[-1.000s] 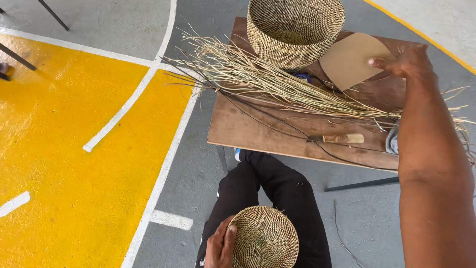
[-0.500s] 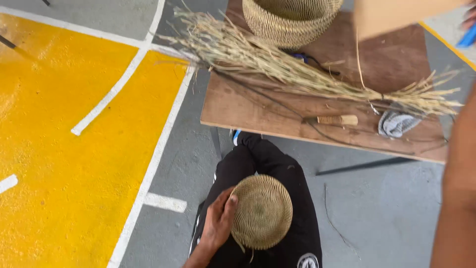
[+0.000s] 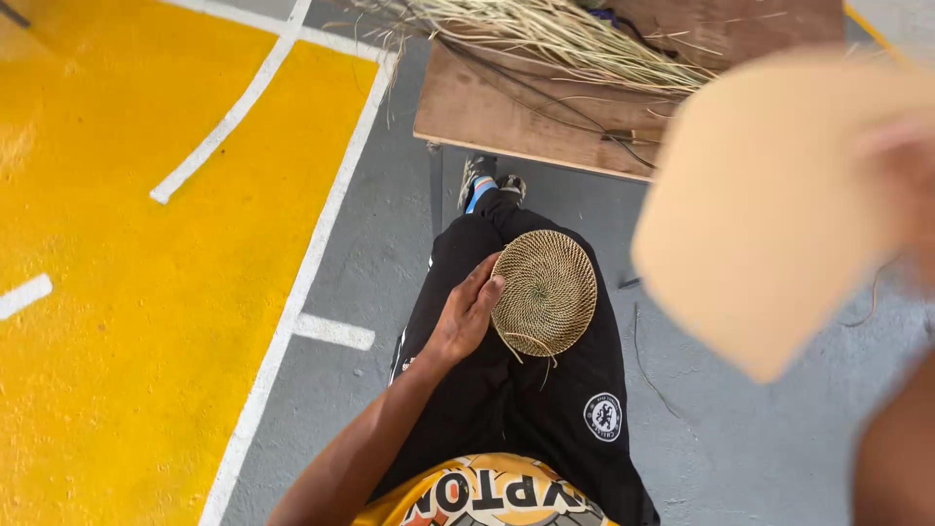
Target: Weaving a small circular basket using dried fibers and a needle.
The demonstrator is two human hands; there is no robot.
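Observation:
A small round woven basket base (image 3: 545, 292) rests on my lap, on black trousers. My left hand (image 3: 467, 317) holds its left edge, thumb on the weave. My right hand (image 3: 911, 175) is blurred at the right edge, close to the camera, and grips a flat tan piece of card (image 3: 769, 205) that fills much of the right side. A loose strand hangs from the lower rim of the basket base.
A low wooden table (image 3: 506, 112) stands ahead of my knees with a bundle of dry straw (image 3: 575, 39) and dark cords on it. The floor is grey on the right and yellow with white lines (image 3: 234, 107) on the left.
My right hand has brought the tan card from the table up close to the camera. The view has tilted down, so the large basket on the table has left the frame.

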